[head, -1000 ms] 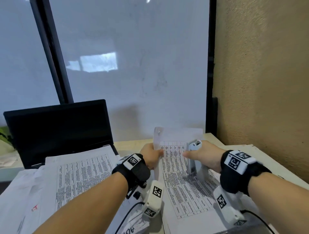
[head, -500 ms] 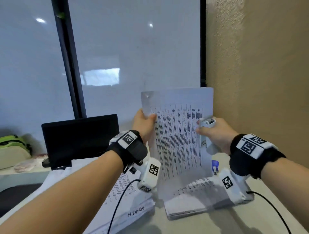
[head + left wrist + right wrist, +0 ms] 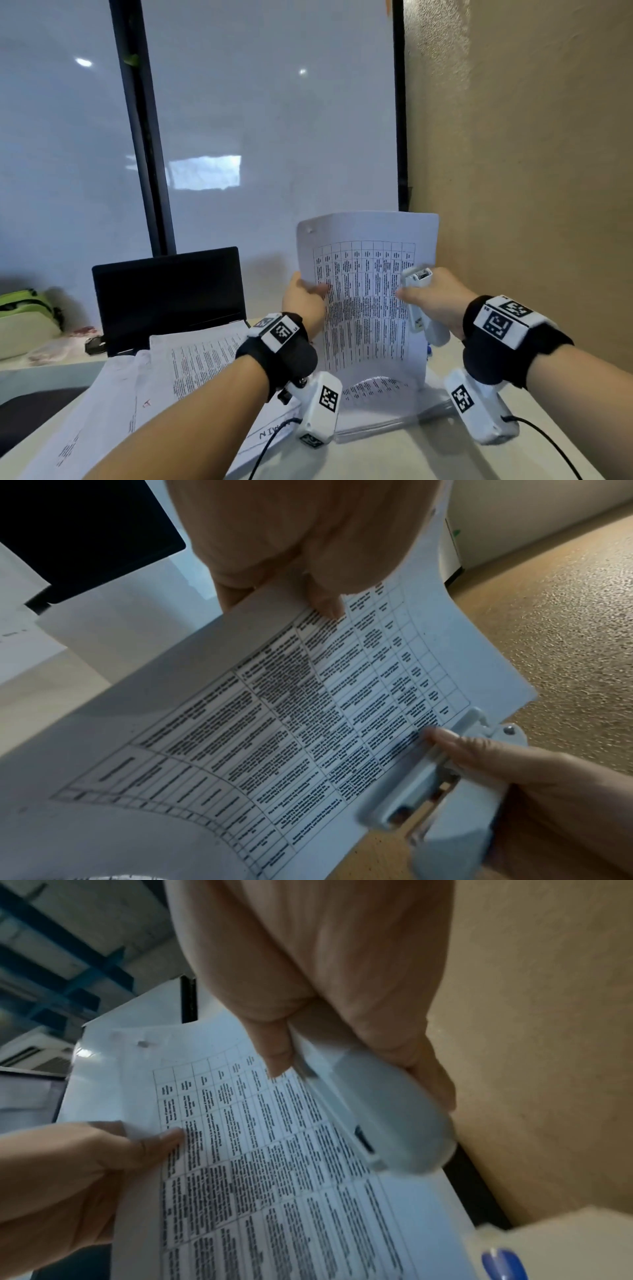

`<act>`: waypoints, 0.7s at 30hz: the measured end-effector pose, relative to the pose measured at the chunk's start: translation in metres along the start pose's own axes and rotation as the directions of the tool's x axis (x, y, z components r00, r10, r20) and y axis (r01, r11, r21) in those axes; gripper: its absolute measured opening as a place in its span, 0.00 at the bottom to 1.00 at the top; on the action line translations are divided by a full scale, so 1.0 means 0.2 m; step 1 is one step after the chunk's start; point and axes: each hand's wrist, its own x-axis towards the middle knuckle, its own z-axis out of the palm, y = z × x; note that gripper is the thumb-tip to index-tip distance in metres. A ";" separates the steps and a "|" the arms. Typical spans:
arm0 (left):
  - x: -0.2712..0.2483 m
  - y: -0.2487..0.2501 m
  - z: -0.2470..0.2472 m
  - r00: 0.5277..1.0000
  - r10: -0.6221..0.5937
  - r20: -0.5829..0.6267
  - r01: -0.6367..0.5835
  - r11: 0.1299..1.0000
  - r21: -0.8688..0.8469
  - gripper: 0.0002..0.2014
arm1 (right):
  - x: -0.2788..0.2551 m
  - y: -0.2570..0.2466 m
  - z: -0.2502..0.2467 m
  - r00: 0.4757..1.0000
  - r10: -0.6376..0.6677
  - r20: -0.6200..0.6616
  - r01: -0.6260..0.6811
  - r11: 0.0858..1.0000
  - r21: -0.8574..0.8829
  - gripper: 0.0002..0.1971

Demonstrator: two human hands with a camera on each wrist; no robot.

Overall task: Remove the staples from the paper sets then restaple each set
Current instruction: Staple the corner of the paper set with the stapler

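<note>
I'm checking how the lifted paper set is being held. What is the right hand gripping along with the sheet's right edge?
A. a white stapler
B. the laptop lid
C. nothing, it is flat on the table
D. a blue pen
A: the right hand curls round a white stapler while its thumb presses the paper set, whose left edge the left hand pinches.

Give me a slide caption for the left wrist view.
Left hand and right hand hold up a printed paper set, white stapler at its edge.
</note>
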 end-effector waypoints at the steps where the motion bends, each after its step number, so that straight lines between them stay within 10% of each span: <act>1: 0.00 0.00 -0.01 1.000 0.014 0.010 -0.014 1.000 0.010 0.13 | 0.01 -0.02 -0.01 0.996 -0.023 -0.082 0.020 0.999 -0.033 0.08; 8: -0.01 0.00 -0.03 0.997 0.060 0.046 -0.063 0.997 0.050 0.10 | -0.07 -0.50 -0.01 0.820 -0.353 -0.450 0.441 0.891 0.104 0.20; 21: -0.10 0.04 -0.03 0.986 0.138 0.093 -0.137 0.990 -0.019 0.08 | -0.08 -0.76 0.18 0.806 -0.492 -0.330 0.580 0.768 0.272 0.10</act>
